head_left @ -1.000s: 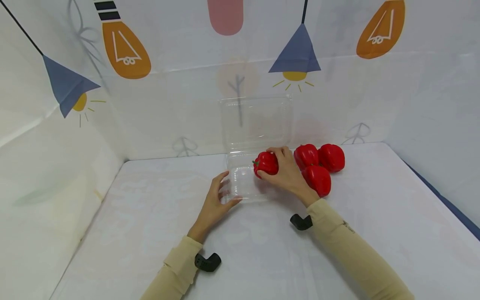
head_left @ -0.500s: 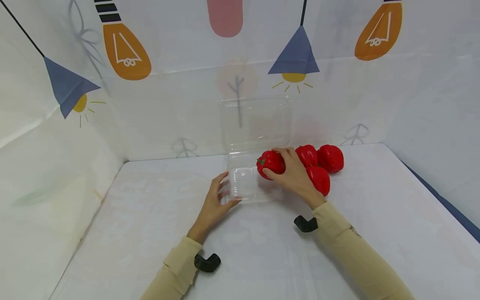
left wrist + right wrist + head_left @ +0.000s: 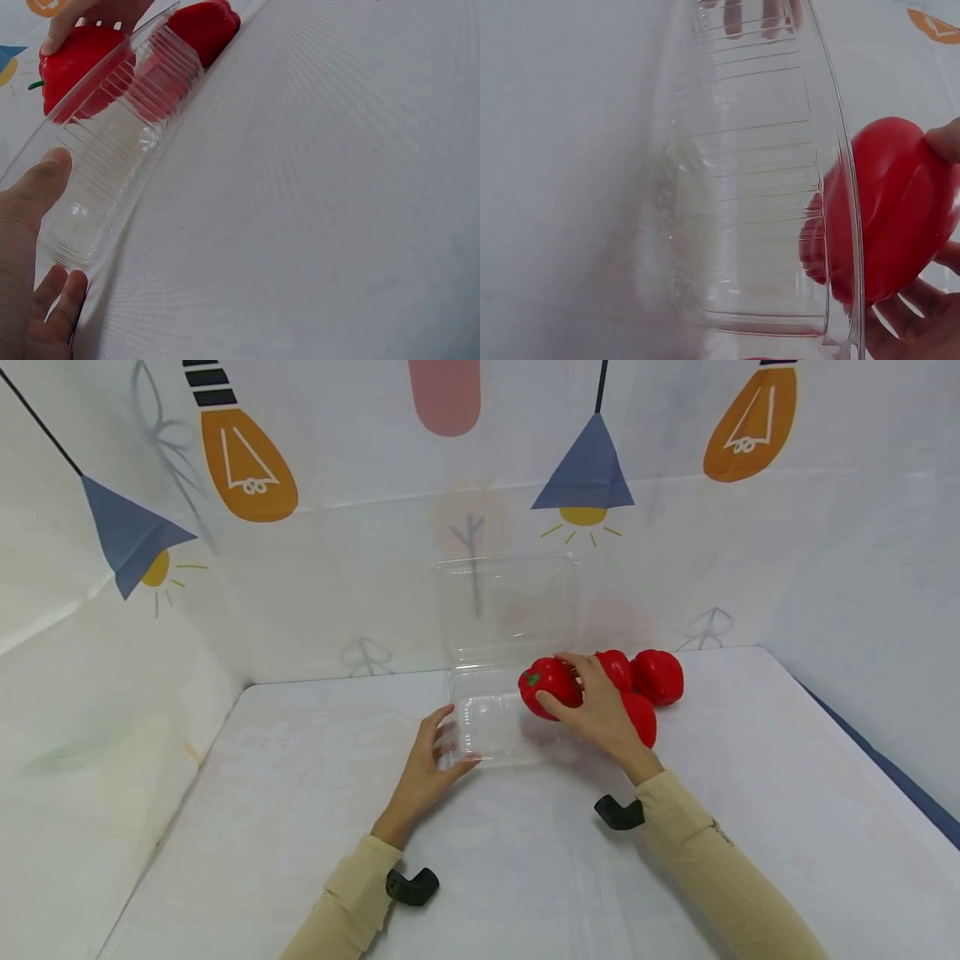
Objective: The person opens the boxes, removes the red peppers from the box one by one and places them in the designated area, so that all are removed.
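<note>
In the head view my right hand (image 3: 603, 714) grips a red bell pepper (image 3: 546, 683) with a green stem, thumb and fingers on its sides. The pepper is at the right part of a clear plastic clamshell box (image 3: 483, 731). In the right wrist view, the pepper (image 3: 892, 210) shows above the box rim and partly through its wall. My left hand (image 3: 422, 777) spans the box's near left corner. Its thumb is at the front side and its relaxed fingers are at the left end. The thumb (image 3: 49, 176) shows by the box wall in the left wrist view.
Close to the right of the box lie more red peppers (image 3: 658, 677), partly hidden by my right hand. The box lid (image 3: 510, 610) stands raised against the patterned backdrop (image 3: 337, 577). A white cloth (image 3: 300, 777) covers the table.
My right hand has moved right with the pepper, which has turned so its stem faces more toward the head camera. My left hand and the box have stayed in place.
</note>
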`<action>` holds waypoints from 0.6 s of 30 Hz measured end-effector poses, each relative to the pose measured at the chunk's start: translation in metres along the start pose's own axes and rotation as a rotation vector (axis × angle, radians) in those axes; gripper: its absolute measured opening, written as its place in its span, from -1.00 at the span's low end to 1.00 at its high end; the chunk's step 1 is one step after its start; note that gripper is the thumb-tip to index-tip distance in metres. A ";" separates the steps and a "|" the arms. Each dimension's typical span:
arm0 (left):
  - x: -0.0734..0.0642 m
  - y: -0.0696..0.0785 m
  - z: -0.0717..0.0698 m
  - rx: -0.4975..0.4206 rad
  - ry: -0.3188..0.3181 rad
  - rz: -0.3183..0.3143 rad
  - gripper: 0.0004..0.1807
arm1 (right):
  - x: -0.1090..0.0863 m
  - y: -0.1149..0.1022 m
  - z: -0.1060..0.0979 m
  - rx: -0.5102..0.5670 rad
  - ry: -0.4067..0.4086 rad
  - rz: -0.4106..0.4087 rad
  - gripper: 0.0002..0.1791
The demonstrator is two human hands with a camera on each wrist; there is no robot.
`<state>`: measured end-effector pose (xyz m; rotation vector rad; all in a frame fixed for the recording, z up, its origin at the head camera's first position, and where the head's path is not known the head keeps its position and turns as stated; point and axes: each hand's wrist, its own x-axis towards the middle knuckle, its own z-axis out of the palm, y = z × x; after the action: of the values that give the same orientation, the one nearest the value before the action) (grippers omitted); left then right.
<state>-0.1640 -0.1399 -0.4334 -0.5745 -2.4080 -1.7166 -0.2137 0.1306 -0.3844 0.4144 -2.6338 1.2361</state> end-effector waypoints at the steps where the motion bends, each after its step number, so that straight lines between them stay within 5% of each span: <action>1: 0.000 0.000 0.000 0.002 0.001 0.000 -0.08 | -0.001 0.000 0.000 0.002 0.005 -0.002 -0.17; 18: 0.000 0.001 0.001 -0.010 0.008 -0.002 -0.09 | -0.012 0.003 -0.013 0.046 0.058 0.057 -0.23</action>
<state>-0.1632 -0.1392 -0.4331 -0.5657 -2.3972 -1.7289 -0.2025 0.1445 -0.3823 0.3079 -2.5902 1.3074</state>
